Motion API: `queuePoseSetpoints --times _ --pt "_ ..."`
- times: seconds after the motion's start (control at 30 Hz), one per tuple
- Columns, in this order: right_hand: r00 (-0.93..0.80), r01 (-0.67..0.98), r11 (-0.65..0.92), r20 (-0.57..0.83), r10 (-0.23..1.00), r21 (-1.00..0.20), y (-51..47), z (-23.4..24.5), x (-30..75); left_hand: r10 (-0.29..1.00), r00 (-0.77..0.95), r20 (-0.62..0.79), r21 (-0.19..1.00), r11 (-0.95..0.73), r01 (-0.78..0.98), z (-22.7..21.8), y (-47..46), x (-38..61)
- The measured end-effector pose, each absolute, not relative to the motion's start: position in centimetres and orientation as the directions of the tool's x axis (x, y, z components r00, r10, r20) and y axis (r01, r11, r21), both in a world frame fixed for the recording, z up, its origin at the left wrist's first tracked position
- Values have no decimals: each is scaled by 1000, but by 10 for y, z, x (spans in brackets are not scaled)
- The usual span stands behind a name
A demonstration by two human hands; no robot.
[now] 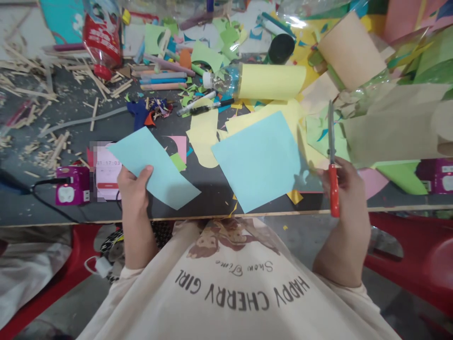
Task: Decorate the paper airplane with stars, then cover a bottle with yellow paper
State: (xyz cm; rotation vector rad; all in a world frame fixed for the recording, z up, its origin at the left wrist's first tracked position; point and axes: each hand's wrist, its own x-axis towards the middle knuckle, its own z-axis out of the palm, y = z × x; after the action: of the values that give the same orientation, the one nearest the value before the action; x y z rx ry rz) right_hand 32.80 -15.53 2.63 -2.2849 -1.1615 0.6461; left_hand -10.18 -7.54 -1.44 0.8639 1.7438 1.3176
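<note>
My left hand [136,189] grips a light blue sheet of paper [159,170], thumb on top, above the table's front left. In my right hand [348,189] is a pair of scissors [333,189] with a red handle; its blades look closed and point away from me. Between the hands lies a second light blue sheet [260,160], near the table's front edge and partly over yellow paper [265,120]. No hand touches this second sheet. The fingertips behind the scissors are partly hidden.
A bottle wrapped in yellow paper [271,81] lies beyond the sheets, near markers [164,81] and a blue glue gun [138,112]. Left are a red-labelled bottle [102,40], wood sticks [58,151], a phone [108,172] and a purple power adapter [72,185]. Paper scraps surround them.
</note>
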Motion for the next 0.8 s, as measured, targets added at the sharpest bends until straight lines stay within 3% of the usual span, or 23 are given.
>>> queuePoseSetpoints --times 0.13,0.3,0.37,0.47,0.53,0.63,0.8 --pt "603 656 -605 -168 779 -451 -143 25 337 874 -424 -237 958 282 47 -15 -75 -88" --pt "603 687 -590 -120 789 -424 -139 3 360 889 -377 -260 956 292 29 -14 -72 -74" --pt "589 729 -553 -42 807 -402 -143 -6 368 888 -381 -259 958 285 14 -14 -70 -70" --pt "551 818 -485 181 814 -309 -149 -14 365 884 -388 -260 961 277 -12 -15 -69 -67" --pt "486 857 -397 260 835 -327 -150 -17 350 884 -387 -261 962 272 -27 -16 -68 -66" --pt "338 859 -222 186 923 -461 -150 -25 322 887 -381 -260 963 266 -38 -18 -69 -66" --pt "340 837 -252 101 935 -485 -149 -40 302 904 -359 -234 969 246 -11 -23 -69 -69"
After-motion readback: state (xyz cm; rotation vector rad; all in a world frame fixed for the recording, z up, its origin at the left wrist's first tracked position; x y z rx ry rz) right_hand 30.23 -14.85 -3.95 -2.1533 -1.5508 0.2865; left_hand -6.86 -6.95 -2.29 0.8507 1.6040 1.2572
